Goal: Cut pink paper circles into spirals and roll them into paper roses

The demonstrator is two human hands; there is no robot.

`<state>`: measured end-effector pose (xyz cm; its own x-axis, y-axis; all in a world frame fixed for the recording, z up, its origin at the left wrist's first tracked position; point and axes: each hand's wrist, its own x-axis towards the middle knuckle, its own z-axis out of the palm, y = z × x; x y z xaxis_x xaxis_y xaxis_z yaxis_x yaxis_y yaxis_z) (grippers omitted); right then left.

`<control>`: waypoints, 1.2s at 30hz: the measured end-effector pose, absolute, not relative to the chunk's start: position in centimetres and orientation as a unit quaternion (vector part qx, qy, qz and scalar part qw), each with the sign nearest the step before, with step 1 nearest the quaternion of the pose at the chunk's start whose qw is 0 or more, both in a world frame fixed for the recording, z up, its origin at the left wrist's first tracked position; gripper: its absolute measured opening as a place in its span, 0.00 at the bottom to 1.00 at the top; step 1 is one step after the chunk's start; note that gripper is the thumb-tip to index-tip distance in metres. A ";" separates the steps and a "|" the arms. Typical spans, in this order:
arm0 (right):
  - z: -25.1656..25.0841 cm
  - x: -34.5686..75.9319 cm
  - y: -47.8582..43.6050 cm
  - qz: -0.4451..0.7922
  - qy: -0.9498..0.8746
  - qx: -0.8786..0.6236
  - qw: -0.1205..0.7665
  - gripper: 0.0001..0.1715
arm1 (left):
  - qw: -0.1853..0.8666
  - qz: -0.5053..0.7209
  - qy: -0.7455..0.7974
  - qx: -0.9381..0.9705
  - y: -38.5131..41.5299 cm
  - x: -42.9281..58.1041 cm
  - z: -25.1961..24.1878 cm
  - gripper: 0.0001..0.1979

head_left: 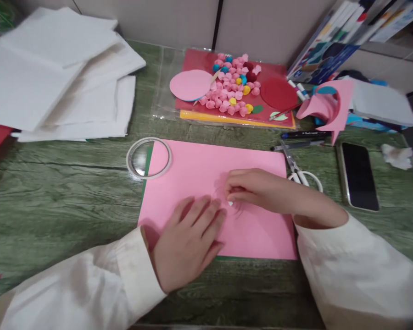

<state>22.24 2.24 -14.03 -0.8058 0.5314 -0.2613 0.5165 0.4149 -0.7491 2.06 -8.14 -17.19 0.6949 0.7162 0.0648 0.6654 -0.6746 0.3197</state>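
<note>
A pink paper sheet (199, 174) lies on the green wood-grain table (55, 192), over a green sheet whose edge shows at its left. My left hand (189, 240) rests flat on the sheet's lower part, fingers stretched out. My right hand (258, 190) sits just right of it, fingers curled in a pinch over a small white thing on the paper; what it is stays unclear. A tape ring (148, 157) overlaps the sheet's top left corner.
Scissors (298, 169), pens (304, 135) and a phone (359, 175) lie to the right. Behind the sheet sit coloured sheets topped with small paper balls (232, 89) and paper circles. White folded paper (55, 78) is at far left, books (344, 36) at far right.
</note>
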 end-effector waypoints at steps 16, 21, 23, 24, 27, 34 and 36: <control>-14.5 21.8 2.3 0.416 -0.866 -0.277 -0.012 0.10 | 0.139 0.093 0.393 0.904 -7.8 2.3 -17.0 0.22; -14.5 21.8 2.1 0.402 -0.874 -0.274 -0.003 0.09 | 0.138 0.092 0.392 0.905 -7.7 2.3 -17.1 0.22; -14.5 21.8 2.0 0.389 -0.879 -0.278 0.001 0.09 | 0.137 0.091 0.394 0.904 -7.7 2.4 -17.1 0.22; -14.5 21.8 2.0 0.382 -0.881 -0.281 0.001 0.09 | 0.136 0.091 0.394 0.904 -7.7 2.4 -17.1 0.21; -14.6 21.7 1.9 0.363 -0.885 -0.291 -0.002 0.10 | 0.137 0.090 0.394 0.904 -7.8 2.3 -17.1 0.21; -14.7 21.8 1.6 0.345 -0.889 -0.300 -0.006 0.10 | 0.151 0.084 0.393 0.903 -7.8 2.5 -17.0 0.23; -14.7 21.8 1.6 0.340 -0.891 -0.300 -0.008 0.09 | 0.156 0.076 0.394 0.903 -7.8 2.6 -16.9 0.24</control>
<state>21.83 1.58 -14.68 -0.8193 0.5301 -0.2184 0.5407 0.5879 -0.6017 2.63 -7.76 -16.90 0.6780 0.7349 0.0145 0.6877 -0.6411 0.3406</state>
